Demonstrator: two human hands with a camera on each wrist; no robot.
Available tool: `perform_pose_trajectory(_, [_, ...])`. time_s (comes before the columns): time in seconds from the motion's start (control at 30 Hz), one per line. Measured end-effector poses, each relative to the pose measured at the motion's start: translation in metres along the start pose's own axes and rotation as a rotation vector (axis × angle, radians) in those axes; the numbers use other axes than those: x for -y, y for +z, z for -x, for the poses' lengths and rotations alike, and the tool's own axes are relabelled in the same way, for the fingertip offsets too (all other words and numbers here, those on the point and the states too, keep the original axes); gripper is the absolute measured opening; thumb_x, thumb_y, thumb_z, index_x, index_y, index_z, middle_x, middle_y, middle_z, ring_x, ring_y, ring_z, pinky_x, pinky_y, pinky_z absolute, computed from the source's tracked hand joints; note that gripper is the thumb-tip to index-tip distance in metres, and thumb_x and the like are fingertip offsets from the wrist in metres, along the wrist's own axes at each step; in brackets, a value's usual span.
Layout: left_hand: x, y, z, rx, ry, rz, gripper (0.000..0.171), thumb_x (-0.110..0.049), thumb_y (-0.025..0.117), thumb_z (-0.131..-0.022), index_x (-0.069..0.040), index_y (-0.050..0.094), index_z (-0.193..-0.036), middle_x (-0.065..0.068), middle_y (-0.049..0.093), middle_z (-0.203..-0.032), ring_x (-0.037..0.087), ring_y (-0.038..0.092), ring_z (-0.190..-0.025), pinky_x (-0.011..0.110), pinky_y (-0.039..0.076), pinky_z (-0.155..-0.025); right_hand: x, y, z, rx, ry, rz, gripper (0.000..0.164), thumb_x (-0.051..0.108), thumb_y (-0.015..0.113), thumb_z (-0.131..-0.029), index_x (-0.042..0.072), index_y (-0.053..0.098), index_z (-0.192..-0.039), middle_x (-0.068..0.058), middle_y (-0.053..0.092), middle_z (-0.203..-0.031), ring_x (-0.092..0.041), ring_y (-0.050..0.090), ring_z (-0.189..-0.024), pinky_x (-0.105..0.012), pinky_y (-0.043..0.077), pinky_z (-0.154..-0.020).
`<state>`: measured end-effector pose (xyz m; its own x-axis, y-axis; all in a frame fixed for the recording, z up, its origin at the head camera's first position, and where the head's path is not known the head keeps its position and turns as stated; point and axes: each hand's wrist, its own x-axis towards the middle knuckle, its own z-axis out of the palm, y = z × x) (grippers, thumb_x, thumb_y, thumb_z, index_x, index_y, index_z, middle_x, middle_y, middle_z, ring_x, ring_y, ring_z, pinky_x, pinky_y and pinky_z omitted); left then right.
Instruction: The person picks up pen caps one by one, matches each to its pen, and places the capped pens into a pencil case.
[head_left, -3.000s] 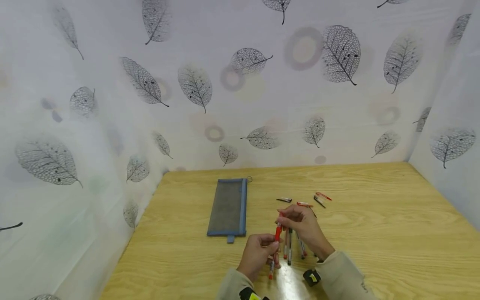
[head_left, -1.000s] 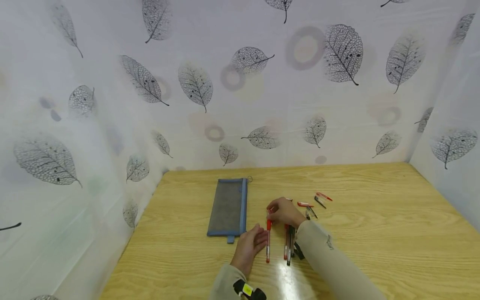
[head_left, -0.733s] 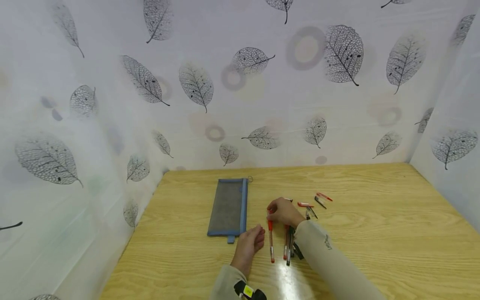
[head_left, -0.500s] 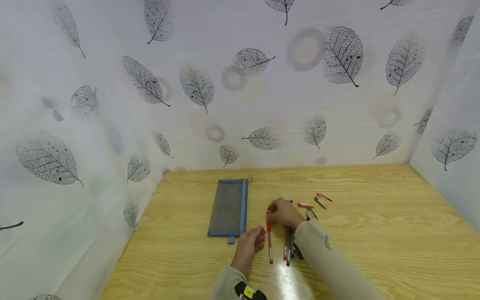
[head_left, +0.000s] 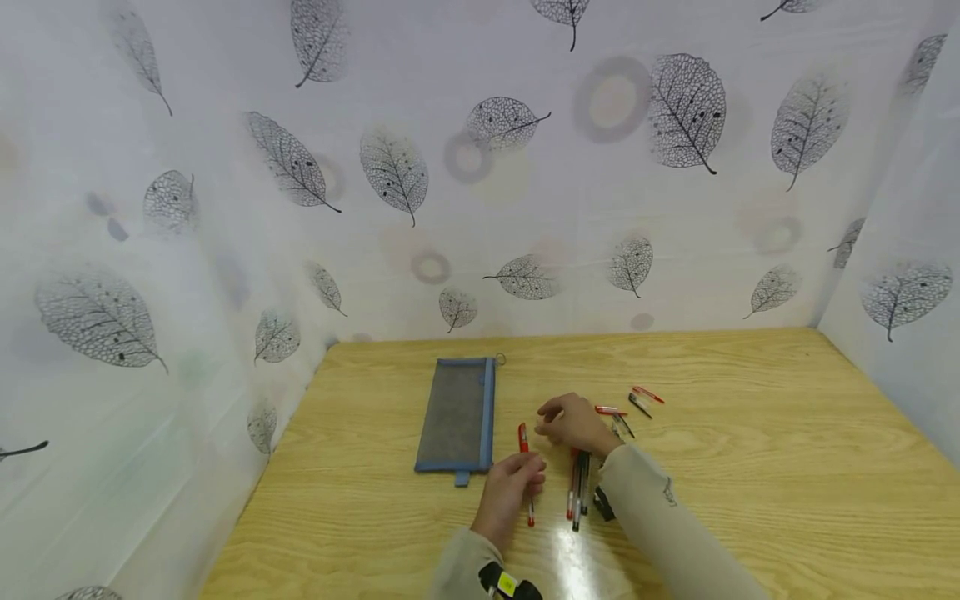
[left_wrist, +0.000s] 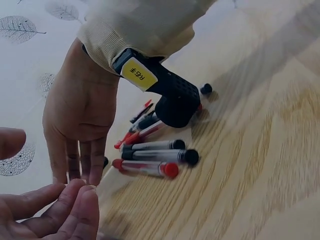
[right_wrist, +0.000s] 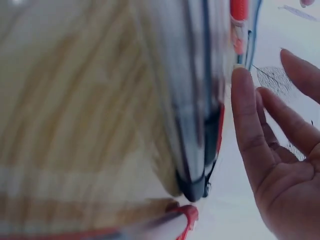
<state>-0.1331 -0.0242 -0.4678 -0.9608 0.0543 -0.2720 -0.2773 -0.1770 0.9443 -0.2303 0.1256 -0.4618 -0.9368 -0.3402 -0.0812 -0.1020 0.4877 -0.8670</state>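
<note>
Red pen (head_left: 523,442) at left hand (head_left: 512,493), middle hidden by its fingers; long axis runs near to far, slightly slanted. Left hand nearer; whether it pinches pen, cannot tell. Right hand (head_left: 579,423) apart, just right of pen's far end, fingers spread, holding nothing. Blue-edged pouch (head_left: 453,417) left of pen.

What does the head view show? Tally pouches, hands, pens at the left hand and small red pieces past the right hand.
Blue-edged pouch: 1
Hands, left hand and right hand: 2
Red pen at the left hand: 1
Small red pieces: 2
Total: 6
</note>
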Motion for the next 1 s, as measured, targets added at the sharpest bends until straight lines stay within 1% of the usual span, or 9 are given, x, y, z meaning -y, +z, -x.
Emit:
perform_pose_trajectory(0.1, [0.0, 0.007, 0.0, 0.016, -0.001, -0.007, 0.037, -0.013, 0.06, -0.094, 0.013, 0.056, -0.12, 0.014, 0.067, -0.104, 0.014, 0.063, -0.082, 0.033, 0.054, -0.081, -0.002, -0.008, 0.004, -0.003, -0.026, -0.054, 0.034, 0.009, 0.068, -0.089, -0.011, 0.062, -0.116, -0.013, 0.063, -0.096, -0.027, 0.067, -0.078, -0.035, 0.057, -0.066])
perform_pose_trajectory(0.2, [0.001, 0.014, -0.002, 0.037, 0.014, -0.024, 0.04, -0.013, 0.061, -0.094, 0.013, 0.055, -0.124, 0.018, 0.066, -0.109, 0.021, 0.065, -0.09, 0.036, 0.054, -0.084, -0.004, -0.019, 0.008, -0.011, -0.042, -0.095, 0.037, 0.014, 0.067, -0.091, -0.008, 0.061, -0.121, -0.015, 0.063, -0.102, -0.03, 0.066, -0.087, -0.038, 0.057, -0.071])
perform_pose_trajectory(0.3, [0.003, 0.019, -0.006, 0.048, 0.038, -0.062, 0.04, -0.012, 0.062, -0.094, 0.013, 0.055, -0.125, 0.019, 0.066, -0.11, 0.025, 0.065, -0.097, 0.037, 0.054, -0.085, -0.006, -0.03, 0.013, -0.019, -0.067, -0.133, 0.04, 0.015, 0.065, -0.093, -0.008, 0.058, -0.124, -0.02, 0.062, -0.112, -0.034, 0.064, -0.094, -0.042, 0.056, -0.075])
perform_pose_trajectory(0.4, [0.007, 0.024, -0.012, 0.037, 0.063, -0.104, 0.038, -0.01, 0.064, -0.092, 0.013, 0.058, -0.121, 0.014, 0.068, -0.106, 0.023, 0.065, -0.096, 0.035, 0.054, -0.083, -0.012, -0.041, 0.017, -0.035, -0.071, -0.173, 0.042, 0.016, 0.064, -0.094, -0.009, 0.056, -0.126, -0.024, 0.06, -0.117, -0.038, 0.063, -0.097, -0.044, 0.055, -0.077])
perform_pose_trajectory(0.47, [0.01, 0.027, -0.017, 0.018, 0.074, -0.129, 0.035, -0.008, 0.066, -0.09, 0.013, 0.059, -0.118, 0.011, 0.069, -0.102, 0.019, 0.065, -0.093, 0.033, 0.055, -0.08, -0.017, -0.049, 0.019, -0.056, -0.06, -0.189, 0.044, 0.018, 0.065, -0.094, -0.009, 0.056, -0.127, -0.023, 0.06, -0.116, -0.039, 0.062, -0.097, -0.045, 0.055, -0.079])
perform_pose_trajectory(0.63, [0.015, 0.033, -0.026, -0.03, 0.097, -0.173, 0.031, -0.002, 0.069, -0.086, 0.012, 0.062, -0.113, 0.009, 0.069, -0.097, 0.015, 0.063, -0.088, 0.03, 0.054, -0.076, -0.027, -0.069, 0.025, -0.119, -0.05, -0.19, 0.046, 0.022, 0.064, -0.094, -0.007, 0.056, -0.129, -0.023, 0.061, -0.116, -0.041, 0.063, -0.097, -0.05, 0.053, -0.08])
perform_pose_trajectory(0.77, [0.015, 0.038, -0.027, -0.057, 0.083, -0.2, 0.029, 0.001, 0.07, -0.084, 0.008, 0.064, -0.111, 0.009, 0.069, -0.096, 0.016, 0.063, -0.088, 0.03, 0.053, -0.075, -0.037, -0.085, 0.029, -0.17, -0.065, -0.185, 0.046, 0.023, 0.063, -0.095, -0.007, 0.055, -0.129, -0.025, 0.06, -0.118, -0.041, 0.062, -0.098, -0.049, 0.054, -0.078])
perform_pose_trajectory(0.8, [0.015, 0.039, -0.027, -0.061, 0.073, -0.196, 0.029, 0.001, 0.069, -0.084, 0.008, 0.064, -0.111, 0.009, 0.069, -0.097, 0.016, 0.063, -0.088, 0.03, 0.053, -0.076, -0.039, -0.088, 0.031, -0.184, -0.063, -0.186, 0.046, 0.023, 0.062, -0.096, -0.007, 0.055, -0.13, -0.025, 0.061, -0.117, -0.041, 0.062, -0.096, -0.048, 0.054, -0.075])
perform_pose_trajectory(1.0, [0.013, 0.045, -0.025, -0.088, 0.027, -0.175, 0.028, 0.005, 0.067, -0.083, 0.007, 0.065, -0.111, 0.011, 0.068, -0.099, 0.019, 0.064, -0.09, 0.031, 0.055, -0.076, -0.059, -0.109, 0.038, -0.266, -0.027, -0.195, 0.049, 0.025, 0.06, -0.097, -0.009, 0.052, -0.131, -0.024, 0.061, -0.118, -0.032, 0.064, -0.091, -0.043, 0.054, -0.074])
